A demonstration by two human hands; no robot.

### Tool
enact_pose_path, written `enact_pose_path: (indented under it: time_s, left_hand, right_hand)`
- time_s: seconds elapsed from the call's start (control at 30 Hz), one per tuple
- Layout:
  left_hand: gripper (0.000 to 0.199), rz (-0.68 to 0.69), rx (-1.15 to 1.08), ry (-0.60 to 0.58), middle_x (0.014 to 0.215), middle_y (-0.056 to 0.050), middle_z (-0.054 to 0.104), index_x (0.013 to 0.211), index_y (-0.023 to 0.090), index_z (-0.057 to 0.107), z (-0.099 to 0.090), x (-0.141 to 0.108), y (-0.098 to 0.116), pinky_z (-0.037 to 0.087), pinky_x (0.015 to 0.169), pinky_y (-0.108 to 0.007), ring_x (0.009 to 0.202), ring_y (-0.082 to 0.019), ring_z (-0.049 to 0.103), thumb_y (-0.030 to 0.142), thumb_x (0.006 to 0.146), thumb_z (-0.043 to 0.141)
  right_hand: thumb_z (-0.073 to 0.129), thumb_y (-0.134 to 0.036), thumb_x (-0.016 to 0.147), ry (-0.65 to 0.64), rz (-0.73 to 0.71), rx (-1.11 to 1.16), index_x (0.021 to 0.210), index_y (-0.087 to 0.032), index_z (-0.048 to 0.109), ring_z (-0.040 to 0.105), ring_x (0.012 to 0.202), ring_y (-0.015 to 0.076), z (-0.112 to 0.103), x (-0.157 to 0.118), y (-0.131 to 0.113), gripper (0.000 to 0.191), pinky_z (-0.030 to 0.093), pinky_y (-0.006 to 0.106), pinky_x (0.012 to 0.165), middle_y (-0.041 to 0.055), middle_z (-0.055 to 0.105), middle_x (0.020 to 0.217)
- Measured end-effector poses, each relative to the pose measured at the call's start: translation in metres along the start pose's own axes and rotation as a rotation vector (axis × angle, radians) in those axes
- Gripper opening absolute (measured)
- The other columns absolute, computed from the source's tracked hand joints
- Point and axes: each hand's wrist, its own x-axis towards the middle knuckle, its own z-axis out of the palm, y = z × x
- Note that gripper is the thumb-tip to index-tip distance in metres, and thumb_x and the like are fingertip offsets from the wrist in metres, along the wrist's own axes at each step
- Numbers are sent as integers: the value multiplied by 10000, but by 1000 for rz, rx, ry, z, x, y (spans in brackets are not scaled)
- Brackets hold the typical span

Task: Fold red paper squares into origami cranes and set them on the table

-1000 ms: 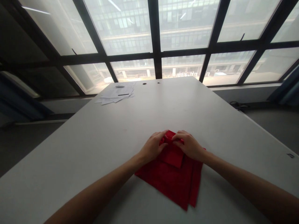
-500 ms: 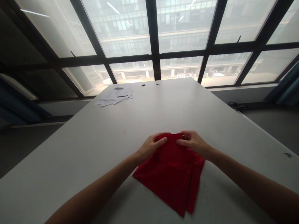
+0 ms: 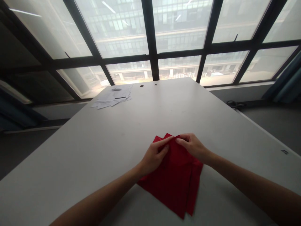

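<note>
A folded red cloth [image 3: 174, 182] lies on the white table in front of me, its layers fanned into several points at the top and two long points toward me. My left hand [image 3: 152, 158] grips its upper left part, with the index finger stretched along the top edge and the thumb bent on the front layer. At the upper right, my right hand [image 3: 193, 147] pinches the top edge between thumb and fingers. The fingertips of both hands almost meet. Fingers behind the cloth are hidden.
The white table [image 3: 105, 135] runs away to tall windows [image 3: 178, 28]. Loose white papers [image 3: 105, 99] lie at its far left, with a dark thin strip [image 3: 120, 97] on them. A black cable-like thing [image 3: 235, 104] is beyond the right edge.
My left hand has moved down a little and its index finger now reaches across toward the right fingertips. Points of the cloth's top now show above the left hand. The view has shifted slightly.
</note>
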Motion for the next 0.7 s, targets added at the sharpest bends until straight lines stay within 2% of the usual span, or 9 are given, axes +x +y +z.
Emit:
enact_pose_path:
  time_s: [0.2,0.27,0.33,0.37,0.43,0.53,0.6,0.7]
  left_hand:
    - [422,112,46,-25,1313,-82,643,1366,242,591,-1,-3,7,410,1077,-397,1210,-260,574,376,971,526]
    - [452,69,-67,-46,1285,-95,655,1346,232,612,-2,-4,10,425,1061,-416,1187,-268,584,463,1001,433]
    - [535,-56,-258,-64,1216,-118,682,1335,209,623,-1,-4,10,485,981,-416,1128,-274,616,528,1015,337]
    - [542,-120,-343,-66,1184,-126,693,1336,199,622,-1,-4,10,508,941,-407,1097,-274,631,539,1008,355]
    - [510,-204,-441,-58,1177,-126,692,1364,208,593,0,-3,9,524,907,-388,1060,-266,646,508,958,521]
    - [599,-219,-465,-24,1235,-107,666,1414,260,531,2,-3,8,522,919,-378,1054,-248,652,397,859,712]
    - [577,-221,-433,-10,1198,-109,685,1378,243,570,2,-3,9,527,907,-376,1032,-249,661,380,843,734]
    - [430,-221,-343,23,1063,-117,735,1222,170,696,2,-2,9,539,848,-358,945,-246,679,382,849,722]
  right_hand:
    - [617,-374,836,38,-65,-38,755,-144,687,541,596,129,1,1,1,254,434,234,532,15,660,713]
    - [608,-380,847,33,-95,-72,733,-149,674,523,589,125,1,0,0,265,418,229,520,10,639,693]
    - [593,-391,863,21,-126,-105,747,-157,674,511,586,124,2,-2,0,273,401,224,507,7,627,688]
    - [586,-398,870,16,-143,-122,760,-160,676,509,590,124,2,-3,-1,277,399,223,506,8,626,693]
    - [574,-414,884,14,-185,-155,770,-164,673,504,604,126,3,-5,-2,292,402,222,515,8,622,704]
    - [578,-432,890,31,-231,-175,725,-164,650,484,605,122,4,-6,-2,323,394,222,522,-2,599,682]
    - [586,-435,888,35,-223,-143,741,-162,656,493,616,125,4,-5,-1,318,403,227,536,-1,608,698]
    - [601,-435,880,31,-196,-96,786,-153,680,501,621,128,3,-4,0,308,409,232,542,7,619,719]
